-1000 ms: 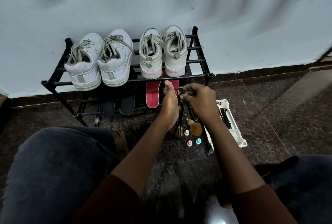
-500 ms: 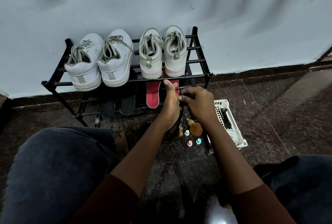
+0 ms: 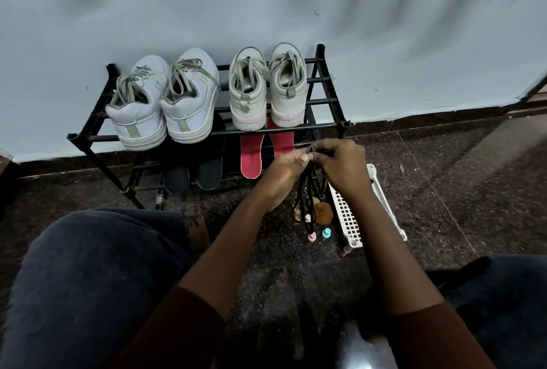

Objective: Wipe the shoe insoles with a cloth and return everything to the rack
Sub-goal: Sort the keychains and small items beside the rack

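A black two-tier shoe rack (image 3: 331, 93) stands against the wall. Two pairs of pale sneakers (image 3: 161, 102) (image 3: 268, 87) sit on its top tier. On the lower tier lie two red insoles (image 3: 250, 158) and two black insoles (image 3: 192, 174). In front of the rack's right end, my left hand (image 3: 285, 173) and my right hand (image 3: 343, 168) meet and together pinch a bundle of black cords (image 3: 307, 188). Small charms hang from the cords: a brown pompom (image 3: 322, 212) and pink and teal beads (image 3: 319, 234). No cloth is visible.
A white perforated plastic basket (image 3: 347, 217) lies on the dark speckled floor right of my hands. My knees in dark trousers fill the lower left and lower right. A pale wall rises behind the rack.
Both hands have stayed in front of the rack working the cords. My left thumb, raised before, now lies down against the right hand's fingers.
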`<state>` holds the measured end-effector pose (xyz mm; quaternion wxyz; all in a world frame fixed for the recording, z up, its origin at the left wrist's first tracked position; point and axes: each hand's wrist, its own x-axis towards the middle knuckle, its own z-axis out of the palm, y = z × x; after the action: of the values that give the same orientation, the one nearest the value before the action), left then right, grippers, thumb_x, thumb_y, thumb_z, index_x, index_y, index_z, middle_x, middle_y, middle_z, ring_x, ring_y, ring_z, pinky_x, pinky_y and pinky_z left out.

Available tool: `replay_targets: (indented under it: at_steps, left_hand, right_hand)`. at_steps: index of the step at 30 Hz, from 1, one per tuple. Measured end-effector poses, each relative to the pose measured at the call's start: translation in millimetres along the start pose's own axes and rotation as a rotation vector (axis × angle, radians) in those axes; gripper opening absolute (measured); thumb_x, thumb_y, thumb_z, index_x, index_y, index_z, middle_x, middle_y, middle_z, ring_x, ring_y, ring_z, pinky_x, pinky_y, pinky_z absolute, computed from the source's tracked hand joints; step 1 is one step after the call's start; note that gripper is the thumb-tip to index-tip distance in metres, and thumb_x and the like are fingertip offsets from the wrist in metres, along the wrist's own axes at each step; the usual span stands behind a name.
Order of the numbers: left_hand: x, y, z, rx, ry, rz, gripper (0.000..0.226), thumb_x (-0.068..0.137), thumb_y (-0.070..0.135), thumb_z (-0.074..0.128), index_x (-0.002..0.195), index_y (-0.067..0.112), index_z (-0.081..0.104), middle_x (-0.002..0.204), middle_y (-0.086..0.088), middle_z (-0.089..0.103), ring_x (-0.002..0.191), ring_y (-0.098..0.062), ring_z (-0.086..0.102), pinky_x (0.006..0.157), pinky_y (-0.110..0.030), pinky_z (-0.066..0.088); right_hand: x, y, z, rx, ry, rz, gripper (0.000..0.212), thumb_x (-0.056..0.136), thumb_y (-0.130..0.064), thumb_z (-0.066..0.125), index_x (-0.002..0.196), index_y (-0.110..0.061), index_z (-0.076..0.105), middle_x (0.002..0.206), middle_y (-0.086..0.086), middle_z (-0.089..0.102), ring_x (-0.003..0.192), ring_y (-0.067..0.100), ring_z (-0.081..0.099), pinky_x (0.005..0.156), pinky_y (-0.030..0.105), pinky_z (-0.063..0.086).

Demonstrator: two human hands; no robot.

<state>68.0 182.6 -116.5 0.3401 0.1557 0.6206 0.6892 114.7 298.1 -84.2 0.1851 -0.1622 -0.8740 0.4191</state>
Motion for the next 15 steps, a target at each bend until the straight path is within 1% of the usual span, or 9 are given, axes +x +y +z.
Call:
replay_targets:
  at_steps: [3,5,7,9,10,12,13,15]
  left_hand:
    - [-1,4,0,-0.011,-0.007,0.036,0.035,0.1,0.002,0.037,0.134,-0.004,0.045,0.117,-0.009,0.058,0.104,-0.008,0.058,0.078,-0.011,0.049]
    - [0,4,-1,0.024,-0.01,0.055,0.036,0.098,-0.001,0.041,0.133,-0.003,0.046,0.116,-0.008,0.059,0.102,-0.007,0.059,0.082,-0.012,0.048]
    - [1,4,-2,0.109,-0.003,0.091,0.032,0.094,-0.005,0.047,0.125,-0.004,0.054,0.113,-0.011,0.061,0.099,-0.009,0.06,0.09,-0.019,0.048]
    - [3,4,-2,0.205,0.039,0.123,0.025,0.091,-0.006,0.052,0.114,-0.006,0.061,0.107,-0.015,0.065,0.098,-0.016,0.06,0.093,-0.027,0.047]
    - [4,5,-2,0.241,0.072,0.135,0.024,0.09,-0.006,0.054,0.112,-0.006,0.063,0.104,-0.015,0.066,0.097,-0.017,0.061,0.092,-0.028,0.047]
    - [6,6,-3,0.291,0.157,0.162,0.025,0.089,-0.006,0.055,0.112,-0.005,0.064,0.105,-0.015,0.068,0.096,-0.017,0.063,0.092,-0.03,0.048]
    - [7,6,-4,0.286,0.197,0.168,0.027,0.089,-0.006,0.055,0.114,-0.004,0.064,0.106,-0.016,0.069,0.095,-0.017,0.063,0.093,-0.031,0.049]
    - [9,7,-6,0.201,0.27,0.16,0.028,0.09,-0.005,0.056,0.117,-0.005,0.062,0.102,-0.014,0.069,0.094,-0.02,0.063,0.096,-0.036,0.048]
  right_hand:
    - [1,0,-1,0.026,-0.004,0.008,0.012,0.078,-0.005,0.07,0.09,-0.007,0.073,0.078,-0.005,0.065,0.075,0.007,0.061,0.066,0.002,0.041]
    - [1,2,-2,0.057,-0.005,0.016,0.011,0.078,-0.003,0.07,0.088,-0.008,0.073,0.076,-0.005,0.065,0.072,0.006,0.06,0.066,0.003,0.042]
    - [1,3,-2,0.078,-0.009,0.021,0.011,0.078,-0.003,0.069,0.086,-0.009,0.073,0.075,-0.006,0.065,0.071,0.006,0.06,0.067,0.006,0.043]
    - [1,4,0,0.086,-0.011,0.015,0.011,0.078,-0.004,0.07,0.086,-0.01,0.073,0.076,-0.006,0.065,0.072,0.005,0.06,0.067,0.006,0.043]
    - [1,4,1,0.091,-0.008,0.008,0.012,0.077,-0.004,0.071,0.088,-0.01,0.073,0.078,-0.006,0.065,0.073,0.005,0.06,0.067,0.004,0.042]
    - [1,3,2,0.123,0.004,-0.004,0.019,0.078,-0.004,0.07,0.096,-0.01,0.071,0.083,-0.005,0.066,0.075,0.006,0.061,0.068,0.002,0.042]
    - [1,3,3,0.145,0.011,-0.001,0.023,0.078,-0.003,0.07,0.1,-0.01,0.07,0.088,-0.002,0.067,0.078,0.008,0.062,0.07,0.003,0.043]
    - [1,5,7,0.207,0.019,0.037,0.028,0.08,-0.003,0.068,0.107,-0.01,0.067,0.097,0.005,0.068,0.087,0.013,0.064,0.077,0.013,0.048]
